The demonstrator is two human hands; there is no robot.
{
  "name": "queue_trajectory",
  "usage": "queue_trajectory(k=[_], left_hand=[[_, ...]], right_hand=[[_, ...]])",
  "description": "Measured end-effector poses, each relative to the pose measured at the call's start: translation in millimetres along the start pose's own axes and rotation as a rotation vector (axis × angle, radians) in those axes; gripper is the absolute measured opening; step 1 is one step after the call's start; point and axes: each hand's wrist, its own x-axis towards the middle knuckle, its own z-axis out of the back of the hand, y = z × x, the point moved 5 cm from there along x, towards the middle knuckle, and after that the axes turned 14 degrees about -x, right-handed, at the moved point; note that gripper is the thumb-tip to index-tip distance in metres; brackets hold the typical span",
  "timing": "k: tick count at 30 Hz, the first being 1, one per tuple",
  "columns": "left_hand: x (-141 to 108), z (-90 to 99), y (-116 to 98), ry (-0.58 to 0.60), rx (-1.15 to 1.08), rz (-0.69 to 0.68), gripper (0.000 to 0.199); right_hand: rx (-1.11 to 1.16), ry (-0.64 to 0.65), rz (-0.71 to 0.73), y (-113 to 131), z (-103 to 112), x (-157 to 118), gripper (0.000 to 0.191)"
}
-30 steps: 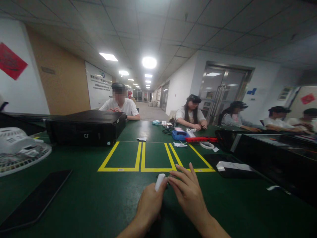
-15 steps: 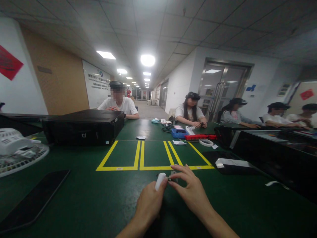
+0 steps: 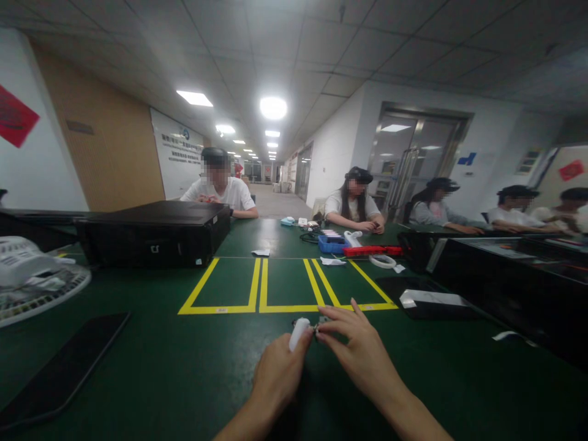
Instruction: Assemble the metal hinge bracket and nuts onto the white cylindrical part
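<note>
My left hand [image 3: 281, 366] is closed around a small white rounded plastic piece [image 3: 299, 334], whose upper end sticks out past the thumb. Against its right side, my right hand [image 3: 356, 343] pinches a tiny dark and metallic part [image 3: 316, 329] between thumb and index finger, the other fingers stretched out. The small part is too blurred to name. Both hands are held above the green table [image 3: 193, 373], just in front of yellow tape outlines [image 3: 239, 310].
A black computer case [image 3: 151, 236] stands at the left behind a dark flat panel [image 3: 68, 367] and a white fan-like housing [image 3: 32, 282]. On the right lie an opened black case [image 3: 500, 282], white strips [image 3: 432, 299], a tape roll [image 3: 382, 261] and a blue box [image 3: 331, 244]. Several people sit around.
The two hands have barely moved; the right fingertips are slightly farther right of the white piece. The whole view has shifted a little.
</note>
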Motion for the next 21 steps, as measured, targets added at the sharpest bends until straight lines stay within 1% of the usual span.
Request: queue_trajectory(k=[3, 7, 10, 13, 21], left_hand=[[-0.9, 0.9, -1.3, -0.004, 0.016, -0.009, 0.063], [-2.8, 1.0, -2.8, 0.004, 0.011, 0.016, 0.062], [-2.3, 0.6, -2.2, 0.015, 0.012, 0.030, 0.062], [-0.9, 0.7, -1.5, 0.010, 0.012, 0.010, 0.061], [-1.9, -0.2, 0.8, 0.012, -0.025, 0.041, 0.058]], right_hand=[[-0.013, 0.032, 0.015, 1.6, 1.0, 1.4, 0.014], [-0.048, 0.016, 0.042, 4.0, 2.9, 2.0, 0.014], [-0.012, 0.023, 0.030, 2.5, 1.6, 1.9, 0.009], [0.028, 0.014, 0.048, 1.4, 0.4, 0.9, 0.007], [0.118, -0.015, 0.038, -1.0, -2.7, -2.7, 0.009]])
